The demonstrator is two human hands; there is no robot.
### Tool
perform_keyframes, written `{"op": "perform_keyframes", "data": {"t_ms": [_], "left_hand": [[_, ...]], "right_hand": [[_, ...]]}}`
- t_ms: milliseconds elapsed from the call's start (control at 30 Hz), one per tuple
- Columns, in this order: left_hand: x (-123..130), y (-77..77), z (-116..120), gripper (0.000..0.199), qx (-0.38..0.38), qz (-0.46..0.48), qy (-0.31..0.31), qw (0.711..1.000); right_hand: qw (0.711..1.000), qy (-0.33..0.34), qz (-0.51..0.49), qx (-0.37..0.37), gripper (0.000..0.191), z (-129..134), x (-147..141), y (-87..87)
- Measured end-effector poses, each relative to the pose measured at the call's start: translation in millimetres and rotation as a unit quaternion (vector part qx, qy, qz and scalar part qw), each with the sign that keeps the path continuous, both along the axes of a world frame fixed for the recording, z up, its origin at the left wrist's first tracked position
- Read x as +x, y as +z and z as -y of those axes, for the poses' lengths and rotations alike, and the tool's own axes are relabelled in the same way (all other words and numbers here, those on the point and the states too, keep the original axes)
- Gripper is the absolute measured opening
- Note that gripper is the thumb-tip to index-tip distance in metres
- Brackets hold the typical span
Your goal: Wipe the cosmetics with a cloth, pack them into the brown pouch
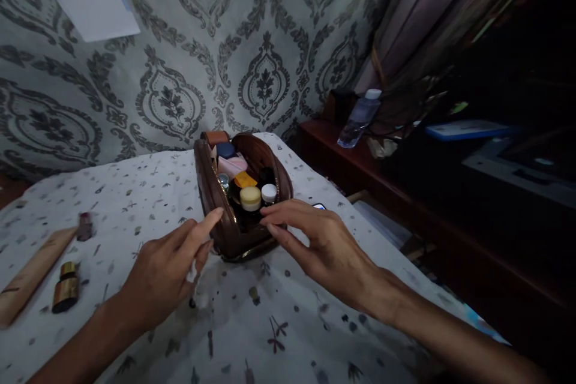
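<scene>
An open brown zippered bag (218, 228) lies on the patterned white sheet. Inside are a jar with a cream-yellow lid (250, 197), a white-capped bottle (269, 193), an orange packet (245, 180), pink items (231, 165) and a dark blue round item (225, 150). My left hand (168, 270) is at the bag's near left side, index finger extended toward its rim, fingers apart and holding nothing visible. Over the bag's right front edge reaches my right hand (319, 240), its fingers extended near the jar and white cap, with nothing seen between them.
On the sheet at left lie a tan tube (33, 273), a small dark red item (84, 227) and a gold-capped bottle (66, 289). A clear bottle (359, 120) stands on the dark red ledge (321, 141) at right. Behind my right hand, a phone edge (319, 206) shows.
</scene>
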State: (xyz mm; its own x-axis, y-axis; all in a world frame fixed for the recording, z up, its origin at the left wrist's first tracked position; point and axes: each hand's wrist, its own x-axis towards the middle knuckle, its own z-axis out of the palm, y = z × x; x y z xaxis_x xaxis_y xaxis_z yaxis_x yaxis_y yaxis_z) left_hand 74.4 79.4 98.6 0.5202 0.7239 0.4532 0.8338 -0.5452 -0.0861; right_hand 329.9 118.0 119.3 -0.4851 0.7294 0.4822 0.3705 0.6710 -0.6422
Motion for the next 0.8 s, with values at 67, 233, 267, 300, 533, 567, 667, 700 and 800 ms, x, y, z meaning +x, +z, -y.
{"op": "perform_keyframes", "data": {"t_ms": [67,233,267,300,533,567,667,700,800], "left_hand": [[-8,-1.9,10,0.047,-0.007,0.036,0.009,0.999],[-40,-15.1,44,0.031,-0.049,0.042,0.086,0.994],[-48,-19.5,52,0.031,-0.058,0.038,0.109,0.992],[-55,-24.2,60,0.031,-0.067,0.034,0.134,0.988],[-109,-44.6,101,0.031,-0.091,0.013,0.272,0.958],[-117,-44.5,105,0.031,-0.091,0.021,0.290,0.952],[-138,-43.7,116,0.032,-0.090,0.067,0.331,0.937],[-144,-44.6,119,0.033,-0.086,0.085,0.337,0.934],[-159,-54.4,127,0.033,-0.071,0.131,0.344,0.927]], "right_hand": [[0.999,-0.012,-0.028,0.023,0.017,7,1,-1.1],[0.998,0.008,-0.050,0.028,0.016,28,-5,-9.6],[0.999,0.018,-0.046,0.020,0.017,32,-9,-12.5],[0.999,0.030,-0.040,0.008,0.018,37,-13,-16.0],[0.990,0.143,0.013,-0.005,0.022,64,-58,-40.8],[0.988,0.156,0.015,0.013,0.022,65,-62,-40.3],[0.988,0.131,-0.002,0.081,0.020,59,-64,-28.5],[0.990,0.098,-0.013,0.102,0.018,52,-62,-21.8],[0.990,-0.067,-0.030,0.122,0.018,21,-51,1.7]]}}
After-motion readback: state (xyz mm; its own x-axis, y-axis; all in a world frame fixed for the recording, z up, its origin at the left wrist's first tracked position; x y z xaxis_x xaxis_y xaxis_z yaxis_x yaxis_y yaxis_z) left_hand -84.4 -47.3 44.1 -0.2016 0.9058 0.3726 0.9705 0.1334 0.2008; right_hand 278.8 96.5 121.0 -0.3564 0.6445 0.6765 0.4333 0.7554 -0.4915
